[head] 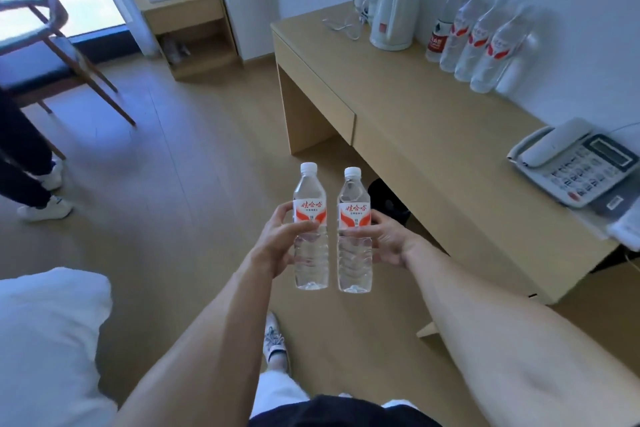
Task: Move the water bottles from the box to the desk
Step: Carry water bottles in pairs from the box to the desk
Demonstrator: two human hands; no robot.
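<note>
Carrying two at once: worktop (433, 135) sits at 2 o'clock, and each hand, left hand (277, 239) and right hand (388, 239), is wrapped mid-body round a full water bottle (310, 218) (354, 229). Probably heavyish, thin-walled and squashy, so gripping at the label band seems best.

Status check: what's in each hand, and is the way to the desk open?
Left hand grips one bottle, right hand the other bottle, both upright over the floor. Desk ahead, bare middle. Nothing between.
</note>
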